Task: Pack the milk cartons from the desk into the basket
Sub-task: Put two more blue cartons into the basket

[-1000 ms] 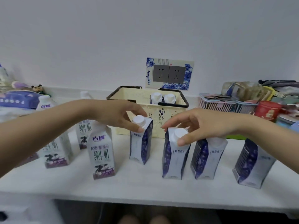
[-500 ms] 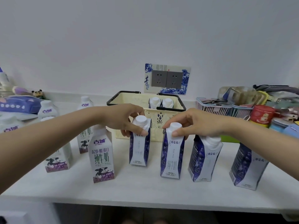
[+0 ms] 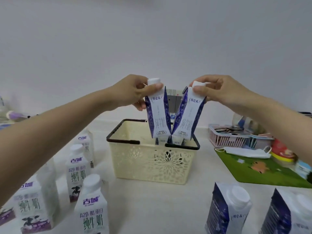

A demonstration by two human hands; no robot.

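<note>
Held cartons: two blue-and-white milk cartons (image 3: 158, 114) (image 3: 187, 115), frame centre, tilted, bottoms meeting above the basket.
Basket: cream lattice basket (image 3: 152, 162), dark handles, two cartons inside.
Tabletop cartons: white ones (image 3: 92, 206) lower left, blue ones (image 3: 226, 210) lower right, upright.

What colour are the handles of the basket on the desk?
Black, against the cream lattice-patterned basket; the handles show clearly in the head view.

I hold both arms raised and reaching forward, my left hand (image 3: 133, 92) and right hand (image 3: 217, 89) each pinched shut, thumb in front, knuckles up.
</note>
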